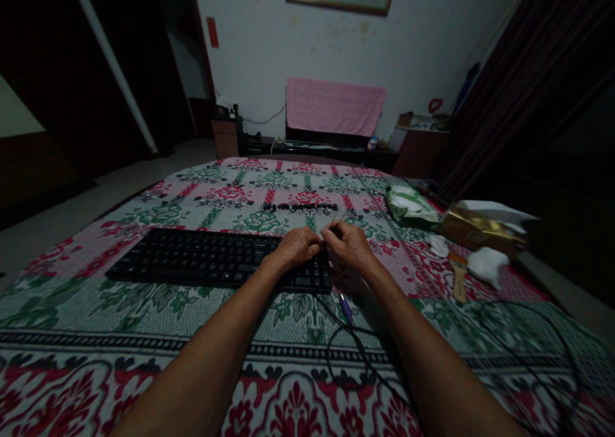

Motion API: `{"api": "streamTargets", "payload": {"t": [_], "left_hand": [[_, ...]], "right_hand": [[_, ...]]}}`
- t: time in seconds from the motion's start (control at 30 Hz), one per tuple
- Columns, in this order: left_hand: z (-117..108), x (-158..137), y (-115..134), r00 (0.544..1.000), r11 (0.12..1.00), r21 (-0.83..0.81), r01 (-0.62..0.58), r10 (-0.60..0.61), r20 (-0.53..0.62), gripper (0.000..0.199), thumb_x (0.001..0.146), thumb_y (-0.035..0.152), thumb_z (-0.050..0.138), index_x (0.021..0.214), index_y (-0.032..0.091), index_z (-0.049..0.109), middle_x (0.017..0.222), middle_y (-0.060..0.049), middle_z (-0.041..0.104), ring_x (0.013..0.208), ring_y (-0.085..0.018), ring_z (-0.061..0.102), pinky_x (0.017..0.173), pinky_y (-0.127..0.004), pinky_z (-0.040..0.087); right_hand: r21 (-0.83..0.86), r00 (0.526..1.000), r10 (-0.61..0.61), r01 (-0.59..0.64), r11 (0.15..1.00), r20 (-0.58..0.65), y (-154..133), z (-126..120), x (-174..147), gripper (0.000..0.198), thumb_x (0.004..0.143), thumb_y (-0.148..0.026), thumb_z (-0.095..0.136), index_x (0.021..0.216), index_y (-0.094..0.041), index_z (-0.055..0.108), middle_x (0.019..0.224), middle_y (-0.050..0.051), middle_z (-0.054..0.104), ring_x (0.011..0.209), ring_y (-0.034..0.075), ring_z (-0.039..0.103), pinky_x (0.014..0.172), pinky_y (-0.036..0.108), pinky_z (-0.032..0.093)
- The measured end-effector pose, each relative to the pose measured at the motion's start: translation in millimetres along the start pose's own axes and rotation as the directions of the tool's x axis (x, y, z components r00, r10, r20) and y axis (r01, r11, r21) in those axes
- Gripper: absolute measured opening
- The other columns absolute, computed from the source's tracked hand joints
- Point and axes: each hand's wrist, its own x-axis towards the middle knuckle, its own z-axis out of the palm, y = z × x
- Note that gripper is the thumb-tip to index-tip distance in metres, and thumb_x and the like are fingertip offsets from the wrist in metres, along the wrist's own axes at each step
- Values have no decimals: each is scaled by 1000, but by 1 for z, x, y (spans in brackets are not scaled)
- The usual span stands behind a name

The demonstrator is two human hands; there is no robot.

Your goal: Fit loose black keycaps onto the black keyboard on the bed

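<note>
Black keyboard point(211, 259) at centre frame on a floral bedspread point(144, 334), long, low, dark keys; left hand point(296, 247) curled on its right end; right hand point(350, 245) beside, fingers pinched on something thin, unclear what; cable point(353, 341) below

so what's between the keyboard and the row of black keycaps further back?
Head view: only bare floral bedspread between the keyboard and the row of keycaps. Both hands sit at the keyboard's right end.

no readable text, keyboard point(211, 257) key legends too small and dim to read
</note>
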Motion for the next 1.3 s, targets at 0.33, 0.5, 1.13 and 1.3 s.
{"api": "streamTargets", "payload": {"t": [0.33,0.5,1.13,1.3], "left_hand": [[-9,-4,-13,999,996,-84,22,-19,47,32,81,26,46,104,19,67,102,-4,68,94,-19,61,82,-26,44],[-10,-3,-9,997,998,-50,41,-38,60,33,82,25,43,104,20,67,101,-4,69,94,-19,61,81,-26,44],[-11,-5,-7,998,998,-53,27,-23,60,32,80,24,46,102,22,68,98,-3,69,90,-19,62,79,-26,44],[-5,-5,-9,999,997,-75,10,-7,42,29,80,24,48,100,24,69,97,-1,69,91,-17,62,82,-24,43]], "right_hand": [[-137,999,-41,38,990,-16,2,-2,1,25,80,-35,48,78,-16,64,68,3,65,61,13,56,61,23,39],[-137,999,-22,19,990,-25,1,-1,1,25,80,-35,49,79,-16,64,68,4,64,62,14,56,61,24,40],[-226,991,-113,126,966,69,-6,3,-6,16,82,-26,46,83,-18,60,73,3,63,68,14,56,62,23,37],[-184,995,-86,95,978,53,0,3,-5,18,83,-29,44,82,-17,58,72,2,62,66,13,55,62,22,37]]}}
